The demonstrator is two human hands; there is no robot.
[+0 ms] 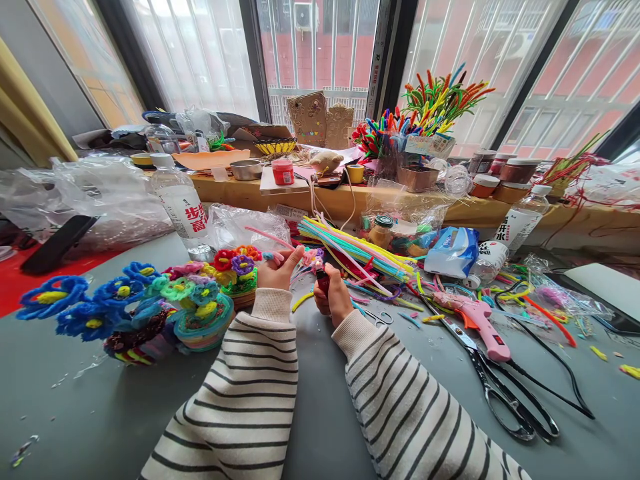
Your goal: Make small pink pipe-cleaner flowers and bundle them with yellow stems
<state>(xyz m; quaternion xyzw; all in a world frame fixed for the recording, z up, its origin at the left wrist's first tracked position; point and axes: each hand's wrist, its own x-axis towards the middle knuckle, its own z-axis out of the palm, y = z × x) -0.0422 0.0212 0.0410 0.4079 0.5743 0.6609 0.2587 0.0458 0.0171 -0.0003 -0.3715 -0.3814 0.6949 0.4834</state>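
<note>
Gray table (320, 407); my left grip (281, 270) pinches pink fuzzy piece (314, 258), right grip (336, 297) clasps near-upright dark tool (323, 281) just rightward.

"What can I pick out along the ledge (235, 193)?"

"From my end, I see a metal bowl (247, 171) just left of a red jar (283, 173), and brown-lidded jars (519, 172) farther right."

"And the desk (75, 407)?"

"I've got an upright bottle (180, 207) near plastic bags (90, 190) at left. At right, a blue packet (453, 252) sits beside a bottle on its side (487, 259)."

"Behind?"

"I make out barred windows (320, 53) and a yellow curtain (27, 107)."
</note>
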